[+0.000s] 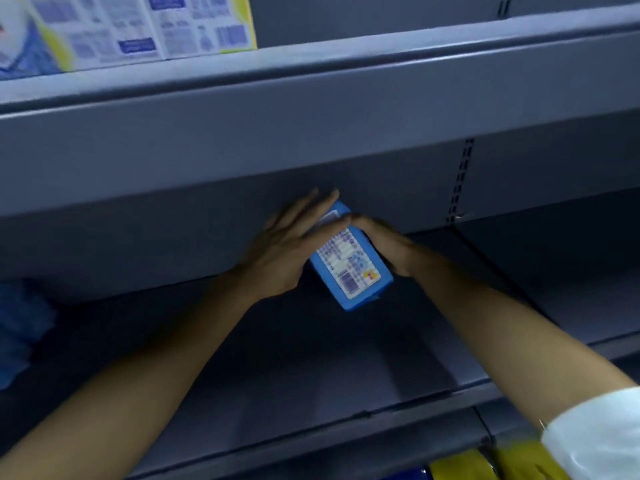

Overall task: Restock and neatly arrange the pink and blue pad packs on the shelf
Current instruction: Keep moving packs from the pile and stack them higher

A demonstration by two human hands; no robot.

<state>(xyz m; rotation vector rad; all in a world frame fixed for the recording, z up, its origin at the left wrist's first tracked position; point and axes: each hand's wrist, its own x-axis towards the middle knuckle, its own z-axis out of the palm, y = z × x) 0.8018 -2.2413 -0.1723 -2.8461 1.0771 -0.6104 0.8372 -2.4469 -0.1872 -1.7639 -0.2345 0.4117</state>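
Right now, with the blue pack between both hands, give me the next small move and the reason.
Probably turn the blue pack square to the back wall of the shelf, then slide it back. It lies slanted, label up, pressed between the left hand and the right hand, so both hands seem placed to swivel it.

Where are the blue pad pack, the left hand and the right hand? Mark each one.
blue pad pack (pixel 350 268): head view, on its white printed label.
left hand (pixel 285 244): head view, on the back of the hand.
right hand (pixel 388 244): head view, on the back of the hand.
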